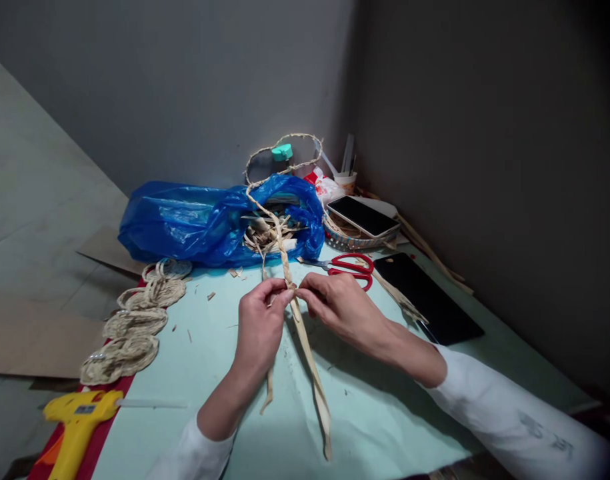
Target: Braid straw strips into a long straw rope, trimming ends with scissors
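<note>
A braided straw cord (pixel 283 257) runs from a loop at the back, over the blue bag, down to my hands in the middle. My left hand (pixel 262 317) pinches the cord between thumb and forefinger. From the right, my right hand (pixel 335 303) meets it at the same spot, its thumb and forefinger closed on the cord's edge. Below my fingers a long flat strip (pixel 312 373) hangs toward the front, and a thinner strand (pixel 269 390) trails under my left wrist. Red-handled scissors (pixel 352 265) lie just behind my right hand.
The blue plastic bag (pixel 185 223) holds dry strips. Several woven pieces (pixel 135 322) line the left edge near a yellow glue gun (pixel 82 417). At the right are a phone (pixel 363 216) on a round basket (pixel 342 240) and a black tablet (pixel 429 300). Walls stand behind.
</note>
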Available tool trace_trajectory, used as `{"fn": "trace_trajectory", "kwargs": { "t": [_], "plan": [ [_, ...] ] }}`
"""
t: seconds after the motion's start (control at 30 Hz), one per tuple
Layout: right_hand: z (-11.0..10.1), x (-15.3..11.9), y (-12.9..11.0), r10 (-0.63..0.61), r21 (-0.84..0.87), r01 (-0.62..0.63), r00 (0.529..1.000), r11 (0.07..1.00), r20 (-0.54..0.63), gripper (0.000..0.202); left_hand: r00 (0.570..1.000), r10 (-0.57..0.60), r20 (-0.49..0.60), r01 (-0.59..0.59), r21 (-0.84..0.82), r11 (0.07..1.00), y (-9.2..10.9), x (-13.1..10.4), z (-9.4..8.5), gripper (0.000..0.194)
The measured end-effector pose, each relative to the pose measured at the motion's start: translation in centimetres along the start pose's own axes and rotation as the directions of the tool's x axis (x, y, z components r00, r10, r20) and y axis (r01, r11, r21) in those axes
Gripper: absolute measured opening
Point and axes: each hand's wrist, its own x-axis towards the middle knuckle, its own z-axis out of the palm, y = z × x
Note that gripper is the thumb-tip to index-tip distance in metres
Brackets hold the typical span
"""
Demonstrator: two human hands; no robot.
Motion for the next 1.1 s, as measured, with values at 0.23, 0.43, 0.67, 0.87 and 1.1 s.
{"fn": "trace_trajectory", "kwargs": {
  "t": [0.23,0.43,0.67,0.87,1.1],
  "plan": [
    [0.1,-0.4,-0.4,-0.004,0.021,0.005,0.999,1.0,-0.044,0.027,0.994,0.11,0.009,-0.109,0.279,0.954,0.3,-0.4,0.5,0.012],
    [0.9,-1.3,-1.0,-0.07,0.064,0.071,0.997,0.995,-0.019,0.021,0.994,-0.108,0.032,0.111,-0.086,0.99,0.0,0.1,-0.1,0.015],
    [3.0,-2.1,-1.1,-0.273,-0.358,0.297,0.955,0.885,0.117,0.021,0.96,-0.265,0.086,0.279,-0.317,0.906,0.4,-0.2,-0.1,0.022],
    [1.0,-1.9,-2.1,-0.253,-0.173,0.265,0.963,0.948,0.088,0.018,0.984,-0.175,0.042,0.18,-0.267,0.947,0.4,-0.4,0.0,0.02],
    [-1.0,1.2,0.3,0.084,0.439,-0.064,0.996,0.896,-0.028,0.029,0.997,-0.001,0.081,0.011,-0.121,0.993,0.7,-0.7,0.3,0.017]
  ]
}}
